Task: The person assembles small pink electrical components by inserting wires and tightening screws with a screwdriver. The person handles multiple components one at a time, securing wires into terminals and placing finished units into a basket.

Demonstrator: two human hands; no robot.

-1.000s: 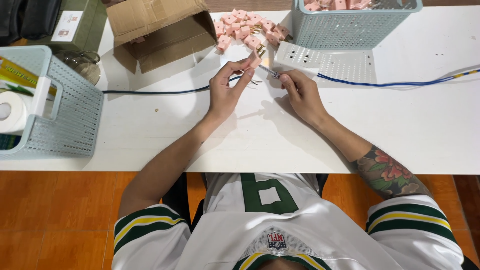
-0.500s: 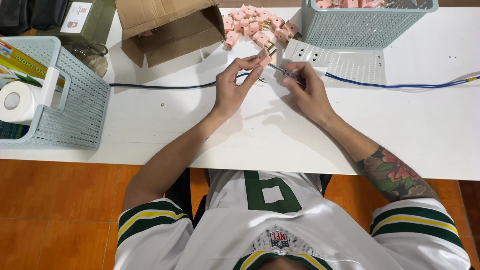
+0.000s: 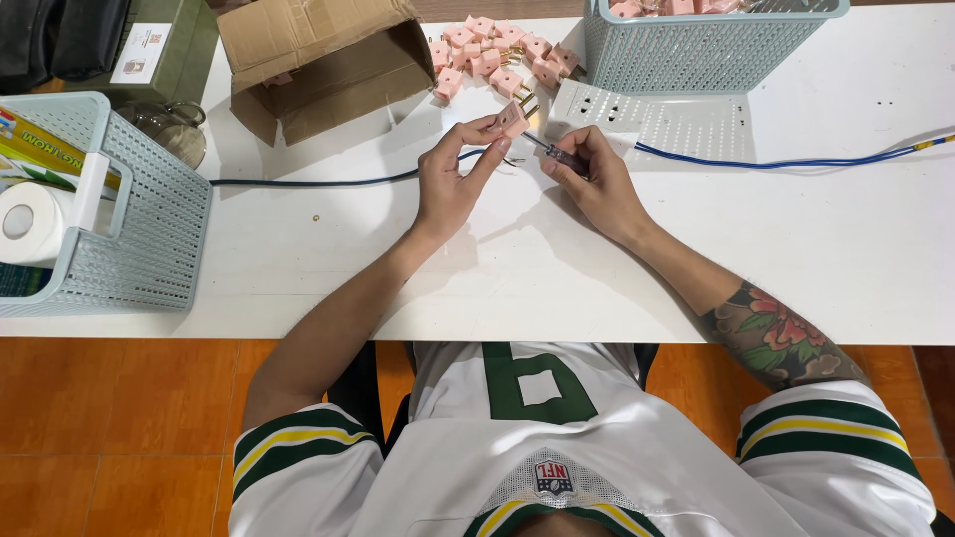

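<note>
My left hand [image 3: 453,179] holds a small pink plug [image 3: 512,118] between thumb and fingertips, with brass prongs toward the far side. My right hand [image 3: 595,182] grips a small dark screwdriver [image 3: 555,152] whose tip points at the plug. A dark cable [image 3: 328,182] runs from the left across the white table [image 3: 497,268] to my left hand, bare wire ends showing beside the fingers. A pile of several more pink plugs [image 3: 497,55] lies just beyond my hands.
An open cardboard box [image 3: 318,60] lies at the far left of the pile. A light blue basket [image 3: 711,45] stands on a white perforated lid [image 3: 657,119], and a blue cable [image 3: 786,161] runs right. Another blue basket [image 3: 109,209] with a paper roll [image 3: 30,221] sits at left.
Both hands have stayed together over the same spot. The screwdriver tip has come in closer to the pink plug, and the view has shifted slightly downward.
</note>
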